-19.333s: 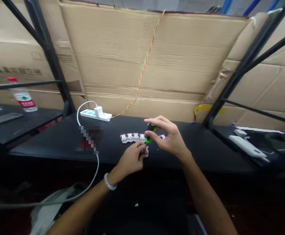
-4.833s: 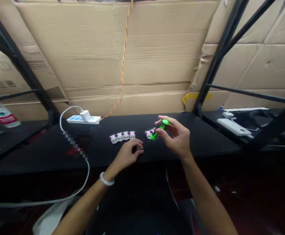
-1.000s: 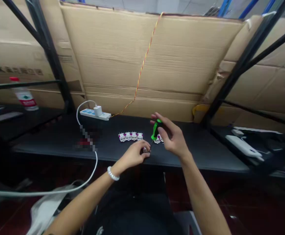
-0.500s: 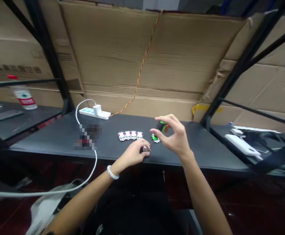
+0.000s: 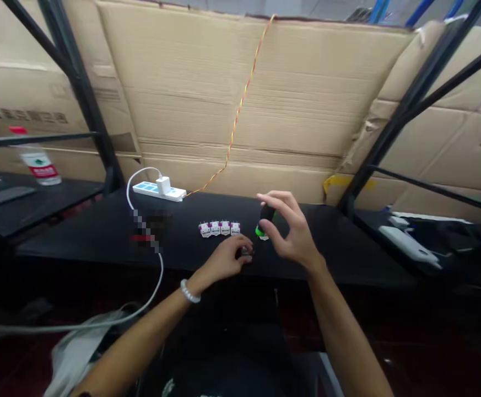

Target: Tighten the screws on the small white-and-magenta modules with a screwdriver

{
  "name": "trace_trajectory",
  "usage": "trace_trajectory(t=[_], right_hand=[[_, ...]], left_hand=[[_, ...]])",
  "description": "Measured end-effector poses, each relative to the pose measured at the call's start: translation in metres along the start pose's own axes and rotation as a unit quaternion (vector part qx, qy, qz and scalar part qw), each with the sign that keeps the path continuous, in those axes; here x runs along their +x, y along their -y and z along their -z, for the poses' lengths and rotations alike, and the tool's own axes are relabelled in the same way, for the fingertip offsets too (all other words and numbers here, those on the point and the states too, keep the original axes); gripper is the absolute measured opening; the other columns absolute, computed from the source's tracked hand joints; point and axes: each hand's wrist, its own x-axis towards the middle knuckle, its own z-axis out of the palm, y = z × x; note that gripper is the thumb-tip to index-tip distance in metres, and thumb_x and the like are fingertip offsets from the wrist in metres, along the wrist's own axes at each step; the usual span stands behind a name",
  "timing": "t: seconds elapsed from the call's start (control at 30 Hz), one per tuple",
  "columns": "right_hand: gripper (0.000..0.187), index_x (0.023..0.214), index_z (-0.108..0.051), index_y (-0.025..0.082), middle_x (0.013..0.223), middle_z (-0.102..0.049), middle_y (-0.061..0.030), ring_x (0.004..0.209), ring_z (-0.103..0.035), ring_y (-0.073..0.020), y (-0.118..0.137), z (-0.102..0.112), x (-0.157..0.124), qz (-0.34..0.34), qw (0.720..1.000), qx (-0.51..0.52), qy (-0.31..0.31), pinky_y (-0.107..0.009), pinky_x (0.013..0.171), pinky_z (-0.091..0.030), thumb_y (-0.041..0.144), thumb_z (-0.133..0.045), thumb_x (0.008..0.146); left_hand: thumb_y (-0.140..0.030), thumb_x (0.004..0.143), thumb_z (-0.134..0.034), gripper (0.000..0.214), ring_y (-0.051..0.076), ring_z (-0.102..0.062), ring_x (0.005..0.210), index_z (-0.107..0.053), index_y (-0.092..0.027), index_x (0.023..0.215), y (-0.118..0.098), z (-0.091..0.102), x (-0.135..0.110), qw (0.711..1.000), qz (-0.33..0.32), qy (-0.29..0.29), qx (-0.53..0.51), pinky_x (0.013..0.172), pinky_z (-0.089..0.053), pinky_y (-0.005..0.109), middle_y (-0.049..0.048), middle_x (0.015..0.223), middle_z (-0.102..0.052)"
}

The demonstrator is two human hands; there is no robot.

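Screwdriver (image 5: 265,216) with a green-and-black handle (light and stiff, easiest taken by that handle) is pinched in the close-set fingers (image 5: 275,197) of the right hand (image 5: 292,234), above the worktop (image 5: 347,262). Its thin shaft slants toward the left hand (image 5: 223,261), whose curled fingers cover a small module (image 5: 246,252). That makes six modules: this one, a white module (image 5: 264,237) beside the shaft, and a row of four (image 5: 219,229). One screwdriver.
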Motion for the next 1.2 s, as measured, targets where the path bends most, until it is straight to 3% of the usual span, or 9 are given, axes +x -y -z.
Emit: trace_trajectory(t=[0.1,0.23,0.43,0.6,0.77,0.83,0.97,1.1,1.2], right_hand=[[0.047,0.152,-0.058,0.031,0.135,-0.07,-0.0106,0.115,-0.072,-0.0252,0.0,0.003,0.002,-0.011,0.998,0.054,0.044,-0.046,0.101,-0.061,0.028,-0.055,0.105],[0.03,0.12,-0.078,0.028,0.097,-0.071,-0.0058,0.081,-0.068,-0.0209,-0.002,0.002,0.003,-0.018,0.999,-0.025,-0.025,-0.036,0.072,-0.062,0.037,-0.081,0.091],[0.056,0.159,-0.05,0.03,0.141,-0.067,-0.0122,0.114,-0.073,-0.0251,-0.007,0.003,-0.003,-0.054,0.991,0.101,0.063,-0.043,0.094,-0.064,0.032,-0.06,0.104],[0.037,0.125,-0.075,0.027,0.097,-0.074,-0.0052,0.074,-0.066,-0.0188,-0.006,0.005,-0.002,-0.029,0.999,-0.016,-0.006,-0.035,0.07,-0.064,0.038,-0.082,0.09],[0.046,0.15,-0.059,0.03,0.139,-0.068,-0.0122,0.111,-0.074,-0.0258,-0.001,0.007,-0.003,-0.031,0.997,0.057,0.046,-0.044,0.092,-0.065,0.032,-0.059,0.104],[0.044,0.149,-0.06,0.03,0.134,-0.071,-0.0108,0.108,-0.075,-0.0241,-0.001,0.007,-0.004,-0.039,0.995,0.072,0.057,-0.04,0.09,-0.065,0.029,-0.059,0.105],[0.028,0.119,-0.077,0.026,0.1,-0.072,-0.006,0.075,-0.068,-0.0179,-0.001,0.007,-0.003,-0.031,0.999,-0.034,-0.021,-0.033,0.068,-0.063,0.034,-0.08,0.092],[0.046,0.148,-0.061,0.029,0.135,-0.068,-0.0126,0.107,-0.074,-0.0251,0.001,0.01,-0.003,-0.04,0.998,0.026,0.039,-0.041,0.087,-0.066,0.029,-0.063,0.102],[0.045,0.147,-0.062,0.029,0.124,-0.073,-0.0095,0.102,-0.075,-0.0234,0.001,0.013,-0.004,-0.032,0.998,0.036,0.047,-0.041,0.09,-0.065,0.027,-0.063,0.102]], left_hand=[[-0.008,0.082,-0.074,0.013,0.023,-0.07,0.105,-0.072,-0.02,0.086,0.001,0.0,0.0,1.0,0.004,-0.002,0.002,0.103,-0.054,0.039,0.0065,0.111,-0.075],[-0.01,0.083,-0.075,0.011,0.024,-0.07,0.108,-0.072,-0.02,0.086,0.002,-0.001,0.0,1.0,0.005,-0.002,0.005,0.106,-0.053,0.039,0.007,0.114,-0.075],[-0.008,0.082,-0.076,0.012,0.023,-0.07,0.103,-0.072,-0.02,0.085,0.002,-0.001,0.001,1.0,0.005,-0.001,0.005,0.101,-0.054,0.038,0.0063,0.11,-0.075],[-0.009,0.083,-0.075,0.011,0.024,-0.071,0.108,-0.073,-0.02,0.084,0.003,-0.001,0.001,1.0,0.005,-0.002,0.003,0.105,-0.054,0.04,0.0074,0.113,-0.076],[-0.01,0.082,-0.076,0.011,0.024,-0.071,0.105,-0.072,-0.02,0.084,0.003,-0.002,0.001,1.0,0.006,-0.005,-0.002,0.103,-0.054,0.039,0.0069,0.112,-0.075],[-0.009,0.082,-0.075,0.012,0.023,-0.071,0.105,-0.071,-0.02,0.083,0.002,-0.002,0.001,1.0,0.009,-0.003,0.001,0.103,-0.054,0.038,0.0065,0.113,-0.075],[-0.009,0.083,-0.076,0.012,0.024,-0.071,0.106,-0.072,-0.02,0.084,0.001,-0.001,0.001,1.0,0.01,-0.002,0.004,0.104,-0.053,0.039,0.0066,0.113,-0.076],[-0.008,0.082,-0.076,0.013,0.023,-0.071,0.104,-0.072,-0.02,0.085,0.002,-0.001,0.001,1.0,0.007,-0.002,0.001,0.1,-0.055,0.037,0.0064,0.113,-0.075],[-0.007,0.082,-0.075,0.013,0.023,-0.071,0.106,-0.071,-0.019,0.083,0.002,0.0,0.001,1.0,0.008,0.0,0.003,0.102,-0.054,0.038,0.0065,0.113,-0.075]])
